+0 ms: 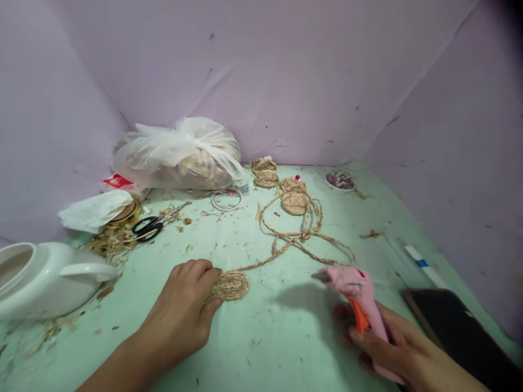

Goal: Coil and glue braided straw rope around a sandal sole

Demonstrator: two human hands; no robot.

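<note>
My left hand (186, 302) grips the left end of an oval coil of braided straw cord (231, 286), pinching it between thumb and fingers; part of the coil is hidden under the hand. From the coil a loose length of braided cord (263, 262) runs back to the right and loops over the green tabletop (261, 337). My right hand (388, 337) is wrapped round the handle of a pink hot glue gun (353, 283) with an orange trigger. Its nozzle points left, apart from the coil. The right fingers are slightly blurred.
Small woven straw slippers (265, 173) and another woven piece (293, 197) lie at the back. Scissors (153, 226), a white ceramic pot (49, 277) and a tied plastic bag (183, 155) stand left. A dark phone (457, 332) lies right, near a dish of beads (340, 181).
</note>
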